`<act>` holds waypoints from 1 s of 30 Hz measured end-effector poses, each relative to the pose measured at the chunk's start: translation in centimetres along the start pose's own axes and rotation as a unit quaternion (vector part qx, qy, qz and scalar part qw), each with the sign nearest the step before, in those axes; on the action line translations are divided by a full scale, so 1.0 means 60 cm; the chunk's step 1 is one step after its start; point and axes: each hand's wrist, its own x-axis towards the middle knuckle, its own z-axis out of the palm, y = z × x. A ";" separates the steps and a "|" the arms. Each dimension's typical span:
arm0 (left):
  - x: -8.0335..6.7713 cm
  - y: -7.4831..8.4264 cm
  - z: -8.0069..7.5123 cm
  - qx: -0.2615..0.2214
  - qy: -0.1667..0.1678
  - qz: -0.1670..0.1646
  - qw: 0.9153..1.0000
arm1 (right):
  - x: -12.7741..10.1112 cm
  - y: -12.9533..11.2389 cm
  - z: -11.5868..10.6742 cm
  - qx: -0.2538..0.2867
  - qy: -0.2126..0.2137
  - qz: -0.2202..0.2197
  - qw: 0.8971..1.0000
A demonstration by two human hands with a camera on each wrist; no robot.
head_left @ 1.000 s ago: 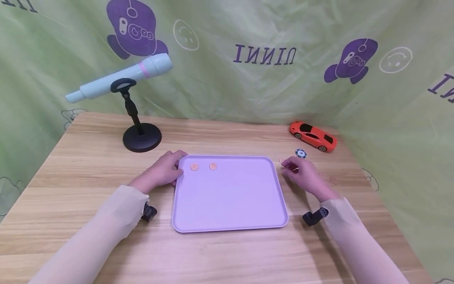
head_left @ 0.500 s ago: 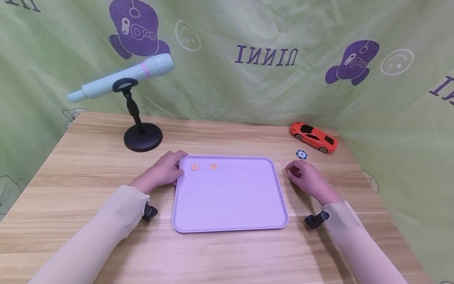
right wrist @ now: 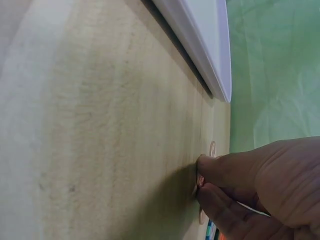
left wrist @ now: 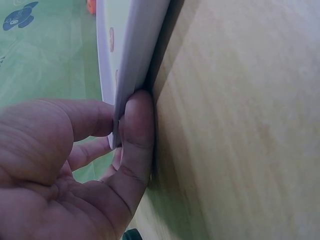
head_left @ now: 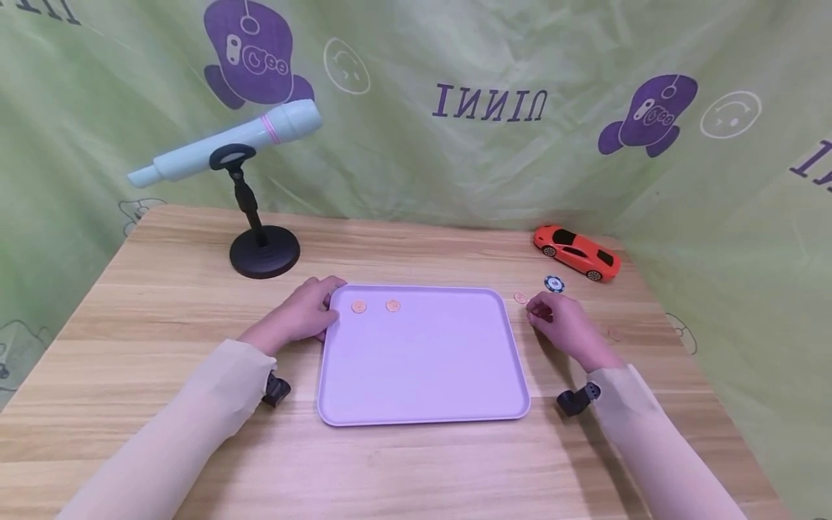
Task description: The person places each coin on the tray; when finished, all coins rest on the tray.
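Note:
My left hand (head_left: 302, 310) pinches the left rim of a lilac tray (head_left: 422, 361), thumb on top and a finger under the edge, as the left wrist view shows. Two copper-coloured coins, one of them the left coin (head_left: 359, 307), lie flat in the tray near its far edge. Right of the tray, my right hand (head_left: 565, 328) is low over the table. Between its thumb and finger it pinches a copper coin (right wrist: 200, 180), mostly covered by the fingertips. Another copper coin (head_left: 521, 297) lies flat on the table just beyond those fingertips.
A blue-and-white poker chip (head_left: 555, 284) lies beyond the right hand, near an orange-red toy car (head_left: 577, 253). One faint coin (head_left: 614, 334) is right of that hand. At the back left stands a light blue telescope-like tube (head_left: 234, 144) on a black stand (head_left: 264, 251).
My right hand has drawn slightly right, away from the tray, uncovering the coin by its fingertips. The left hand keeps its hold on the tray.

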 end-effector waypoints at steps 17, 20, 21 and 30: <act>0.001 -0.001 0.000 0.002 -0.002 -0.001 1.000 | 0.006 -0.003 -0.005 -0.010 -0.044 0.023 0.999; 0.002 -0.002 0.001 0.001 -0.002 -0.001 1.000 | 0.003 -0.003 -0.006 -0.003 -0.045 0.028 0.999; 0.002 -0.002 0.001 0.001 -0.002 -0.001 1.000 | 0.002 -0.003 -0.006 -0.002 -0.044 0.028 0.999; 0.001 -0.003 0.001 -0.005 -0.001 -0.001 1.000 | -0.005 0.001 -0.002 0.016 -0.025 0.029 0.999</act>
